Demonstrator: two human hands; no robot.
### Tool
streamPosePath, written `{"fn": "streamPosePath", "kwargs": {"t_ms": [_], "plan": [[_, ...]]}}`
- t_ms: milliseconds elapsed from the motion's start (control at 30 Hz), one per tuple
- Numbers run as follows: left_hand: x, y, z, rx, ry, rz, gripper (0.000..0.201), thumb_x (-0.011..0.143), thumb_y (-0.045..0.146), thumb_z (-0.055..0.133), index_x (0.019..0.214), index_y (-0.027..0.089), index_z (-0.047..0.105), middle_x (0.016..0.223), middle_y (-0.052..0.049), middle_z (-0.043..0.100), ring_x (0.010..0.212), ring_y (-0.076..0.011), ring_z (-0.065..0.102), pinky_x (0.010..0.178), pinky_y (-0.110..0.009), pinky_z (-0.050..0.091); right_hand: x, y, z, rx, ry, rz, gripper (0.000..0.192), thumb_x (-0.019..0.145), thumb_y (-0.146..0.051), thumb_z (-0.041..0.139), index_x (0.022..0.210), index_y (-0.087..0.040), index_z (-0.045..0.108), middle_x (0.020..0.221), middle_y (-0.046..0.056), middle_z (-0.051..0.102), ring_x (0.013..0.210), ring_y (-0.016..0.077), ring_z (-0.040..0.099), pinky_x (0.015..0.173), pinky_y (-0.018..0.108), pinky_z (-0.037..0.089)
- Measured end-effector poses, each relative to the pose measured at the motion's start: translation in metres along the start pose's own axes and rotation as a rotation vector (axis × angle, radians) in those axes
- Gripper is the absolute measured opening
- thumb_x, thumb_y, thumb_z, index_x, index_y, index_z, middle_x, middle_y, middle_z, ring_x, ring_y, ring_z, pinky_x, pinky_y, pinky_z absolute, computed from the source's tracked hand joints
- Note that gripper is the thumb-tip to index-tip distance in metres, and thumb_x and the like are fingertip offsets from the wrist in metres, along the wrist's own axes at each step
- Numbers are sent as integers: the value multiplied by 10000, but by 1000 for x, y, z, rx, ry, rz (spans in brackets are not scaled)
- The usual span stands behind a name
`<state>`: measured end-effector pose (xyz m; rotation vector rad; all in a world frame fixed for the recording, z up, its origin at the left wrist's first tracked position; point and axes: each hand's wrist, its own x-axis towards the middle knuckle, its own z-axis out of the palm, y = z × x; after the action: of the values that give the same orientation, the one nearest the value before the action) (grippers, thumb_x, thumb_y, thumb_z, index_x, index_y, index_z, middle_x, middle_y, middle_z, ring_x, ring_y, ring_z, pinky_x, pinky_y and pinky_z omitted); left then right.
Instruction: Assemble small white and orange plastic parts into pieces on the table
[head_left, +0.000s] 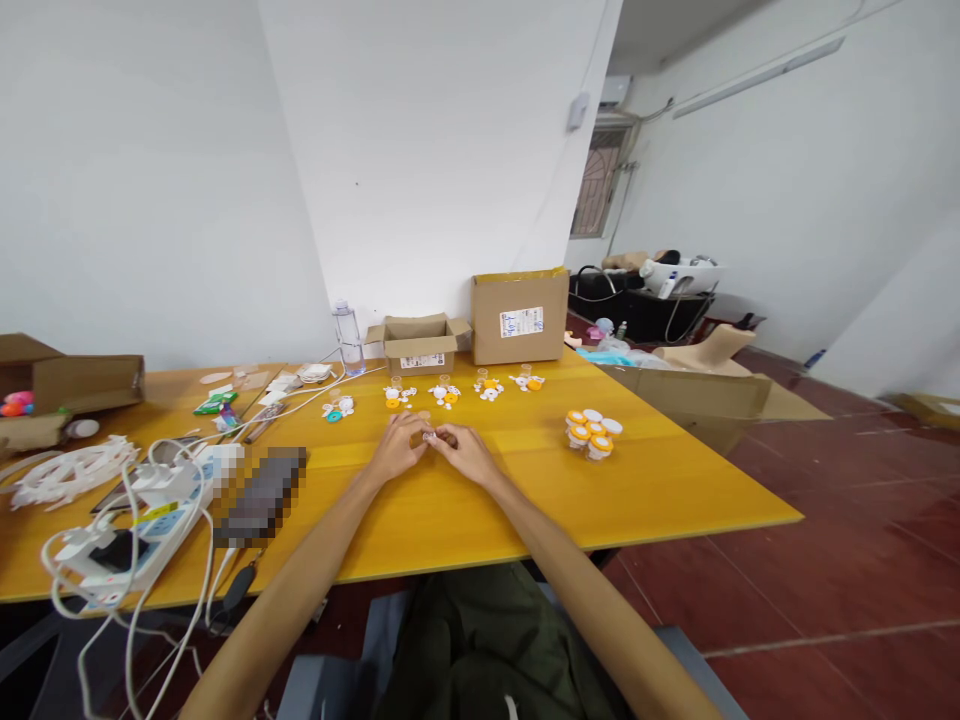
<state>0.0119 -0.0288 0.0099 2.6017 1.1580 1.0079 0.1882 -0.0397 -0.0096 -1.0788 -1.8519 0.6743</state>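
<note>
Hands: my left hand point(397, 447) and right hand point(468, 452) pinch one small clear vial point(430, 437) together, mid-worktop.
Open box point(418, 343): back edge, contents hidden.
Capped jars point(593, 432): clustered rightward.

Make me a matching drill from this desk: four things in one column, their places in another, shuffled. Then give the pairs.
Things:
1. small clear piece
2. water bottle
3. stack of orange-and-white caps
4. white power strip

Places:
A. among cables at the table's left side
B. right of the hands, on bare yellow tabletop
C. pinched between the left hand and the right hand
D. upright by the wall, left of the small open carton

Pairs: 1-C, 2-D, 3-B, 4-A
</note>
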Motion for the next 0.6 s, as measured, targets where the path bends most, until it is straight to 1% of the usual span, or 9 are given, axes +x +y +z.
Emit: {"fn": "streamPosePath", "kwargs": {"t_ms": [133, 300, 467, 600], "plan": [[0, -4, 2, -32, 12, -17, 123, 872, 253, 627, 936, 254, 732, 984, -43, 755, 1024, -221, 645, 942, -394, 452, 2, 5, 1, -7, -1, -18, 257, 904, -356, 514, 863, -217, 727, 798, 15, 734, 716, 172, 632, 670, 259, 455], [1, -7, 4, -53, 9, -35, 129, 873, 314, 645, 933, 263, 747, 996, -43, 758, 1031, -227, 650, 952, -403, 452, 3, 9, 3, 30, 5, -6, 241, 873, -299, 504, 798, -208, 714, 740, 7, 720, 689, 170, 626, 664, 261, 450], [2, -9, 5, -67, -1, -43, 131, 865, 301, 652, 942, 270, 753, 1006, -37, 761, 1037, -232, 647, 966, -410, 446, 5, 11, 4, 135, -22, 22, 203, 816, -241, 505, 736, -204, 688, 681, -9, 695, 627, 151, 603, 648, 257, 457], [2, -11, 5, -71, -7, -54, 122, 865, 268, 641, 906, 267, 756, 1008, -36, 760, 1038, -234, 643, 969, -416, 444, 6, 12, 4, 223, -45, 30, 162, 763, -209, 521, 735, -200, 680, 670, -16, 686, 600, 136, 590, 627, 249, 463]]}}
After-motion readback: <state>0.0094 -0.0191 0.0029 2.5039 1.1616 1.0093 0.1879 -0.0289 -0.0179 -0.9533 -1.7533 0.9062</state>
